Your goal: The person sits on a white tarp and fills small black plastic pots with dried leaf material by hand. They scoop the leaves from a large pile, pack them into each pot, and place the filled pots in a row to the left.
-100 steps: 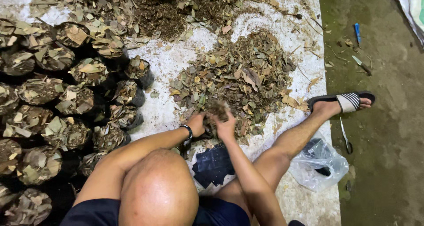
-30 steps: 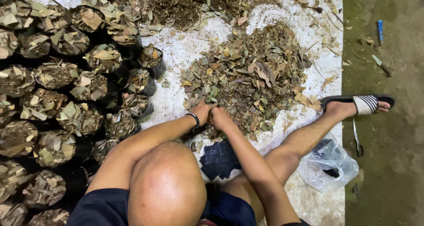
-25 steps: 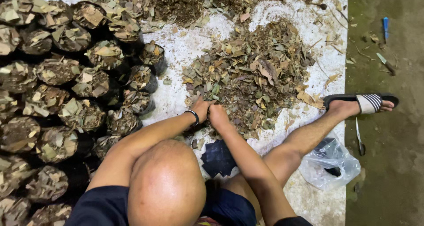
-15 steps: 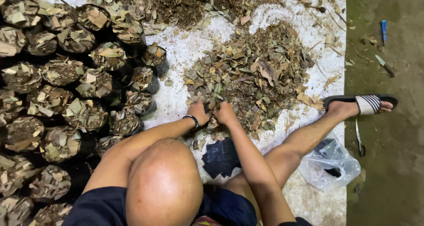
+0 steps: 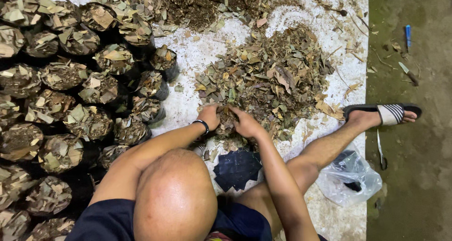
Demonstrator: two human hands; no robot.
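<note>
Head view: both hands, left [image 5: 209, 117] and right [image 5: 246, 124], now cupped together, fingers closed on leaves at the near edge of the leaf pile [image 5: 268, 76], above the empty black bag [image 5: 237, 168].

Left hand [image 5: 209, 116] and right hand [image 5: 245, 124] dig into near edge of leaf pile [image 5: 268, 76]. Filled black bags [image 5: 70, 95] left of pile; sandal [image 5: 383, 113] right.

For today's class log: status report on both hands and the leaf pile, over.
Left hand and right hand both dug into dry leaf pile, grips hidden. Black bag lies flat below them. Filled bags packed left. Nothing blocking.
</note>
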